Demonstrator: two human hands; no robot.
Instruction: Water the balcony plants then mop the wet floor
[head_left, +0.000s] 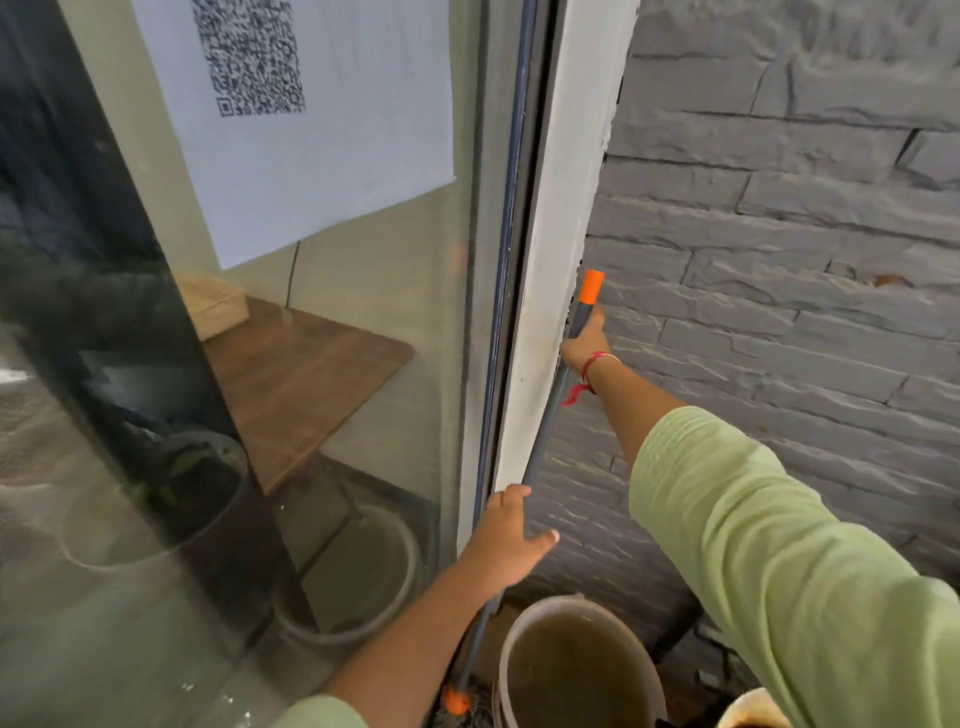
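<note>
- Mop handle (540, 441): grey pole, steeply tilted, leaning in the corner where white door frame (550, 234) meets grey stone wall (779, 234); upper end against the frame edge.
- Orange cap (592, 287) at the handle's top; orange collar (457, 701) at its foot, near the bottom edge of view. Mop head not visible.
- Right hand (587, 343): closed round the handle just below the cap, fingers wrapped out of sight on the far side; red thread (592, 371) on the wrist, light green sleeve (779, 545) behind it.
- Left hand (506, 535): lower on the handle, fingers bent over the pole, thumb splayed out toward the wall.
- Bucket (519, 649): just right of the handle's foot, holding murky brown water, close against the wall base.
- Glass door (363, 415): left of the handle, beyond the frame; white sheet (337, 171) with a QR code on it, above handle height.
- Wooden tabletop (311, 374) seen through the glass, left of the handle; bucket reflection (363, 571) below it.
</note>
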